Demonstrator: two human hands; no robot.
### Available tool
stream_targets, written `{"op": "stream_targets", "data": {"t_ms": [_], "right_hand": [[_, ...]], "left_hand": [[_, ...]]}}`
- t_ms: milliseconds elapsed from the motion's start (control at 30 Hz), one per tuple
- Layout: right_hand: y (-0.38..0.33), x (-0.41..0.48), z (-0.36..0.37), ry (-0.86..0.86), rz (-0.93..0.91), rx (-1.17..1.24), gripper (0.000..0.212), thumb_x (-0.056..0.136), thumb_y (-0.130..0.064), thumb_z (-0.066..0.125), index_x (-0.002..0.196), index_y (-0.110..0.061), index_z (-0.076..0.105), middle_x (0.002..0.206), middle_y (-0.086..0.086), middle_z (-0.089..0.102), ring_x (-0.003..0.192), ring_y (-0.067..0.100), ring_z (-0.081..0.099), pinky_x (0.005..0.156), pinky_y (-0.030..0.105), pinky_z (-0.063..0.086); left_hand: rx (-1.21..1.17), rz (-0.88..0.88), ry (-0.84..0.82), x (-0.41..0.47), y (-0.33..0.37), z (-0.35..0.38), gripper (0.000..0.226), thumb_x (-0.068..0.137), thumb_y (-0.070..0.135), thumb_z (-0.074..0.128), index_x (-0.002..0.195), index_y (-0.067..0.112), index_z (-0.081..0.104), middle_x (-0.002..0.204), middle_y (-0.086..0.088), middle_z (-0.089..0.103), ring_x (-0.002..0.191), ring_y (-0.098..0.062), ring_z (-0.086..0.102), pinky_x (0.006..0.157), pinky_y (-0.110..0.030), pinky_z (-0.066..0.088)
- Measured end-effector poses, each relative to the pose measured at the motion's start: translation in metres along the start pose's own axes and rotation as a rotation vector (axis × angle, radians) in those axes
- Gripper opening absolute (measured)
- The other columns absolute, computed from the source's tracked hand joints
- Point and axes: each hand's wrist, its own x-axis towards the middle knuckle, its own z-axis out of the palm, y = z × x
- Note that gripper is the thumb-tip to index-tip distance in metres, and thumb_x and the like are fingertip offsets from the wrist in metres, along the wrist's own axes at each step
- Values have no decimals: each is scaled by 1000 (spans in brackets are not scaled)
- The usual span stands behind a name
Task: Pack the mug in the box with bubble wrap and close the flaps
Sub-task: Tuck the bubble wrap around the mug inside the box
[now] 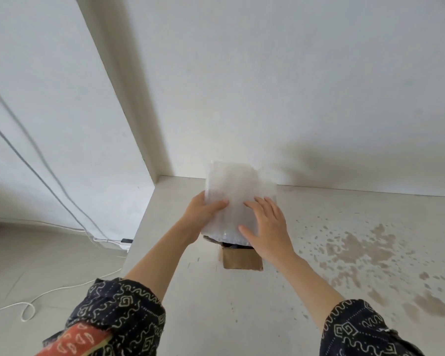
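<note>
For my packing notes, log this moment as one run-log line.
step: bubble wrap over box | left hand: grips wrap edge | right hand: flat on wrap | mug: not visible | flaps: not closed

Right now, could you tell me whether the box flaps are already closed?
No, the box is open, with both hands holding the bubble wrap over its opening.

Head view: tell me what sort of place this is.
Probably a plain room at home, not a packing workshop: a stained white ledge against a bare white wall, with loose white cables trailing over a tiled floor to a power strip.
</note>
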Motion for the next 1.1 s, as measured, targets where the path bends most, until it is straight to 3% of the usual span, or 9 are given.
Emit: {"op": "stream_targets", "data": {"t_ms": [200,267,400,600,700,767,900,1000,1100], "right_hand": [[17,-2,2,-74,158,13,110,63,-76,57,147,-23,8,158,-3,5,146,17,-4,117,52,0],[17,-2,6,-88,181,-49,116,61,-78,57,147,-20,5,159,-2,3,146,17,-5,116,53,-1],[14,-4,16,-98,111,-258,106,64,-84,42,146,-23,13,159,2,4,146,20,-7,115,57,-3],[6,0,17,-86,-20,-351,99,63,-89,30,142,-30,27,158,-2,14,146,19,-6,110,61,-14],[1,2,14,-16,-55,-275,70,80,-73,28,130,-28,49,156,-1,23,146,16,-1,113,55,-16],[-1,3,12,69,-88,-258,46,90,-52,38,114,-22,63,148,2,41,145,19,15,116,54,-7],[-13,3,4,327,-120,-292,26,89,-31,53,101,-15,68,123,3,64,131,23,45,114,59,10],[-30,8,-4,422,-24,-82,37,92,-40,48,116,-15,60,130,1,58,133,20,40,117,48,16],[-51,14,-12,305,150,461,49,90,-50,47,130,-23,45,136,-7,46,128,9,38,107,31,36]], "left_hand": [[100,-50,-226,27,3,20,31,85,22,68,115,12,62,109,-8,72,98,-22,69,83,-34,57],[183,-23,-256,32,5,25,32,84,22,69,114,16,60,108,-4,70,99,-20,68,81,-30,57],[472,135,-75,36,1,21,56,79,30,72,127,15,47,115,-1,60,105,-20,57,91,-38,50],[330,-8,-74,34,-12,-4,42,78,31,73,112,11,62,106,-6,70,98,-22,65,88,-41,54],[229,-23,-90,32,-14,-10,35,81,24,71,112,9,64,104,-7,72,96,-22,68,85,-38,56],[136,-31,-103,30,-13,-11,31,83,22,68,111,10,64,100,-4,74,90,-18,71,75,-31,57],[-128,-114,-41,24,-4,-10,30,80,23,67,107,11,66,88,-3,77,77,-18,74,56,-27,56],[-291,-128,-118,20,6,-14,36,79,28,62,111,11,65,97,-10,75,83,-28,73,59,-36,57],[-369,-124,-225,15,16,-15,43,78,34,56,113,10,64,96,-10,73,83,-29,71,63,-38,57]]}}
